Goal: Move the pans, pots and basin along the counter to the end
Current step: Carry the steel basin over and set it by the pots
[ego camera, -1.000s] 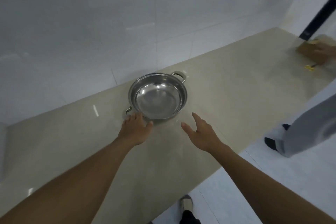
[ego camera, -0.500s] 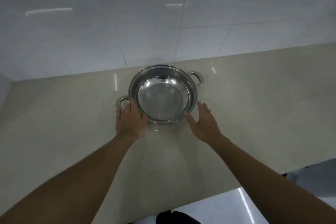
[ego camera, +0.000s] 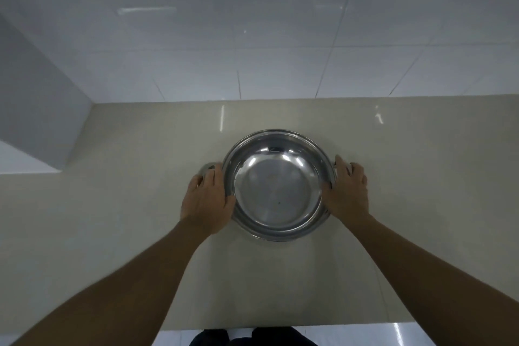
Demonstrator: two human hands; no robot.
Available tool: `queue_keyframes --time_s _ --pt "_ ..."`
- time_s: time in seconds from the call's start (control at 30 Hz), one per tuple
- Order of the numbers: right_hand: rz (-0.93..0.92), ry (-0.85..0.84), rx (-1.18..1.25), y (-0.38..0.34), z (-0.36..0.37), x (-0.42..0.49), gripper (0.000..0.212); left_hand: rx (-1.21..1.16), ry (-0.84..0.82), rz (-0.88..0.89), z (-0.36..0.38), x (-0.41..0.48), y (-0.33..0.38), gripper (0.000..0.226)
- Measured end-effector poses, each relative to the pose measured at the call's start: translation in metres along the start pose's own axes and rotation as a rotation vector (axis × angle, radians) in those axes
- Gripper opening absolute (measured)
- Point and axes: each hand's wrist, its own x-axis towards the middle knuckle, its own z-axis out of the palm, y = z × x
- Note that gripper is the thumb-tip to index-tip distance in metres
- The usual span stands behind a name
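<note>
Pot: a shallow steel pot point(ego camera: 276, 185) with a shiny inside looks to rest on the beige table point(ego camera: 112, 219), directly in front of the person, closer to the wall than to the table's near edge.
Left hand: the left hand point(ego camera: 206, 199) grasps the pot's left side, with the fingers curled over the left handle point(ego camera: 206, 168) and the thumb lying along the rim.
Right hand: the right hand point(ego camera: 346, 191) grasps the opposite side, with the fingers wrapped over the handle there, hiding most of it, and the thumb against the rim.
Arms: both bare forearms reach in from the near edge, one on each side of the pot.
Behind: a pale tiled wall point(ego camera: 252, 36) rises at the far edge of the table.
Left corner: a grey side wall point(ego camera: 36, 109) closes the table's left end.
Below: a strip of glossy floor point(ego camera: 379, 336) shows past the near edge.
</note>
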Motion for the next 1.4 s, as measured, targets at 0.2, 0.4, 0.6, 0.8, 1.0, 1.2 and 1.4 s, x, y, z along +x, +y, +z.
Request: queue_keyframes --time_s 0.2,0.4,0.6,0.8,1.0,1.2,1.4 --pt "-0.004 -0.001 -0.092 -0.006 0.004 0.003 0.056 0.063 0.049 -0.084 -0.006 0.017 0.001 0.07" --pt "-0.075 0.077 -0.226 -0.006 0.011 0.004 0.055 -0.018 -0.06 -0.154 0.004 0.023 0.003 0.086" --pt "-0.126 -0.011 -0.265 -0.011 0.01 -0.007 0.058 -0.034 -0.059 -0.198 0.006 -0.006 -0.001 0.076" --pt "-0.199 -0.09 -0.257 -0.045 0.023 -0.052 0.059 -0.061 -0.029 -0.239 0.001 -0.059 -0.045 0.06" --pt "-0.369 -0.104 -0.235 -0.132 0.043 -0.095 0.058 -0.066 0.058 -0.344 -0.023 -0.132 -0.127 0.056" --pt "-0.515 -0.153 -0.173 -0.224 0.077 -0.165 0.058 -0.114 0.154 -0.415 -0.046 -0.225 -0.22 0.047" --pt "-0.716 -0.168 -0.178 -0.319 0.121 -0.243 0.059 -0.121 0.252 -0.524 -0.065 -0.325 -0.309 0.046"
